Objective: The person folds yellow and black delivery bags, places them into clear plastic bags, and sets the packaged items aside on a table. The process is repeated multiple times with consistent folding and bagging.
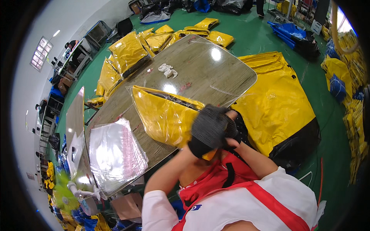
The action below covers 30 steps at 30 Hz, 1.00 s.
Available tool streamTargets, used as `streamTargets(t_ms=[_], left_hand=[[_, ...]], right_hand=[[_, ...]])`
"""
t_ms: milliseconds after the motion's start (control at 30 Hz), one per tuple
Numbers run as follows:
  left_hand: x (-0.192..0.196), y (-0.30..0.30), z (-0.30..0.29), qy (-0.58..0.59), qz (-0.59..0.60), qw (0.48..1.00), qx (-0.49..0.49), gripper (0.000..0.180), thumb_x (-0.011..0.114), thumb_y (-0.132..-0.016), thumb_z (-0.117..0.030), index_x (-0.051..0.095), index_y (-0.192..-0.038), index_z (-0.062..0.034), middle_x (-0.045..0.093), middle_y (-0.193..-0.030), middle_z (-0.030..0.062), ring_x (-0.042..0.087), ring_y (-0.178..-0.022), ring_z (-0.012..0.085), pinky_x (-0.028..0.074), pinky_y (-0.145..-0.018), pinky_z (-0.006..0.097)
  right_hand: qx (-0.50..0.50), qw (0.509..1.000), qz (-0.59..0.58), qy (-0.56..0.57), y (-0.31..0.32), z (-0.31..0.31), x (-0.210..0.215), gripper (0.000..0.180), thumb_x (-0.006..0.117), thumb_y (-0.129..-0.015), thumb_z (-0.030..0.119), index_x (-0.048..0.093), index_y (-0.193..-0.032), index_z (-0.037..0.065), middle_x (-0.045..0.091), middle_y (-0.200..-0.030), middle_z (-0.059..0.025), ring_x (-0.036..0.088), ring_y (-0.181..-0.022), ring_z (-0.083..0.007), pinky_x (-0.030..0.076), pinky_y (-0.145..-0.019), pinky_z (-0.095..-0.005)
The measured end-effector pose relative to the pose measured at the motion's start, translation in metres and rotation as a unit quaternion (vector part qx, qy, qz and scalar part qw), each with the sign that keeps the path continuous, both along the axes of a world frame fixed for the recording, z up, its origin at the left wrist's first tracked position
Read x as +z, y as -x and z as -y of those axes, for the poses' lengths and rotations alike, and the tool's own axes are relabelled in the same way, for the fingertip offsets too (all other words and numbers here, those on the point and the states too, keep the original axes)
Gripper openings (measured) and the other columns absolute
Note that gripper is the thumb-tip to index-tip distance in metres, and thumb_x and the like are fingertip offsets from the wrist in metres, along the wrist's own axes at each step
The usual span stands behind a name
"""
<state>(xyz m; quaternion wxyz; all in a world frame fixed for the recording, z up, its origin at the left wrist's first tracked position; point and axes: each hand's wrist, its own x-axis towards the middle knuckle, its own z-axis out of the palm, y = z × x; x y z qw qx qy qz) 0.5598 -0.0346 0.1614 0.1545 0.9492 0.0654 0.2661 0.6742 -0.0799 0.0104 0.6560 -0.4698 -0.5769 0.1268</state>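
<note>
A folded yellow bag with a dark edge point(163, 115), inside a clear plastic sleeve, lies tilted across the table's near edge. My left hand point(210, 129), in a dark mesh glove, closes over its right end; a bit of yellow shows just below the glove. Tucked close behind it, my right hand point(232, 134) also wears a dark glove with bare fingertips. Its fingers look bent, but the left hand hides most of them and whatever they grip. Left of the yellow bag rests a stack of clear plastic sleeves point(111, 154) with pinkish edges.
The wood-patterned table point(200, 71) carries a crumpled white scrap point(168, 71). Large yellow bags point(275, 104) with black bottoms lie at its right side. Packed yellow bundles point(131, 54) line the far left edge. A green fan point(65, 192) stands lower left. Blue bundles point(293, 34) lie on the floor.
</note>
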Motion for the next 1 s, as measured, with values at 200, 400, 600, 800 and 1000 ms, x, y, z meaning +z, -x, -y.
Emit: streamTargets(t_ms=[200,400,600,800,1000], left_hand=[[-0.075,0.081,-0.022,0.470,0.278,0.838,-0.020,0.064,0.057,-0.085,-0.047,0.042,-0.131,-0.0038,0.049,-0.130,0.0145,0.049,-0.117,0.0313,0.039,-0.101,0.044],[-0.153,0.045,0.044,0.572,0.336,0.734,0.146,0.071,0.065,-0.085,-0.034,0.027,-0.140,-0.0089,0.042,-0.134,0.0087,0.047,-0.117,0.0230,0.039,-0.099,0.039],[-0.102,0.074,0.090,0.340,-0.223,0.908,-0.098,0.053,0.070,-0.079,-0.033,0.055,-0.119,-0.0020,0.061,-0.107,0.0106,0.060,-0.097,0.0256,0.046,-0.088,0.037],[0.063,0.082,-0.009,-0.259,0.101,0.927,0.252,0.089,0.078,-0.066,-0.046,0.040,-0.133,-0.0004,0.053,-0.122,0.0230,0.053,-0.114,0.0357,0.041,-0.097,0.044],[0.057,0.131,-0.042,0.165,0.125,0.933,0.294,0.058,0.084,-0.064,-0.032,0.061,-0.109,-0.0038,0.067,-0.095,0.0091,0.061,-0.099,0.0262,0.045,-0.091,0.037]], right_hand=[[0.013,0.943,-0.332,0.016,-0.033,0.006,0.008,0.037,0.057,-0.090,0.020,0.053,-0.120,-0.001,0.058,-0.115,-0.0116,0.057,-0.104,-0.0203,0.048,-0.088,-0.0323],[-0.002,0.859,-0.511,-0.015,-0.010,-0.024,0.106,0.033,0.058,-0.092,0.024,0.054,-0.116,0.001,0.061,-0.105,-0.0063,0.057,-0.091,-0.0146,0.046,-0.082,-0.0277],[-0.018,0.942,-0.328,-0.072,0.000,-0.038,0.119,0.026,0.072,-0.080,0.014,0.060,-0.100,0.003,0.063,-0.093,-0.0060,0.059,-0.086,-0.0145,0.048,-0.075,-0.0276],[0.069,0.955,0.243,-0.155,-0.028,-0.019,0.193,0.036,0.080,-0.067,0.024,0.059,-0.091,0.006,0.061,-0.088,-0.0113,0.061,-0.083,-0.0269,0.049,-0.075,-0.0355],[-0.003,0.995,-0.029,-0.097,-0.035,-0.009,0.199,0.068,0.077,-0.073,0.037,0.050,-0.122,-0.001,0.058,-0.115,-0.0133,0.057,-0.101,-0.0226,0.045,-0.087,-0.0309]])
